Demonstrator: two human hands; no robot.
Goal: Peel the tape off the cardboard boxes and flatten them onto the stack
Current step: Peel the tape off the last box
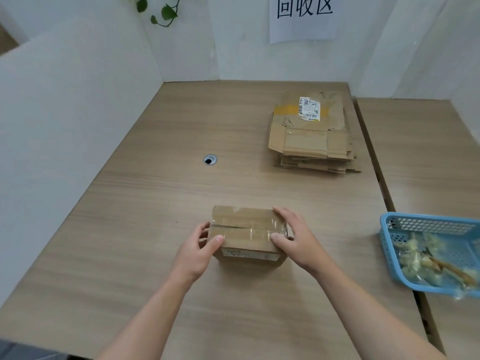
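Observation:
A small closed cardboard box (246, 224) stands on the wooden table near me, with clear tape (255, 231) running along its top seam. My left hand (200, 249) grips the box's left end, thumb on top. My right hand (293, 237) holds the right end, thumb on the tape and fingers over the far corner. A stack of flattened cardboard boxes (311, 133) lies at the far right of the table, the top one bearing a white shipping label.
A blue plastic basket (389, 245) with crumpled peeled tape sits at the right, across the seam between two tables. A round cable hole (210, 160) is in the tabletop left of centre. White partition walls enclose the back and left.

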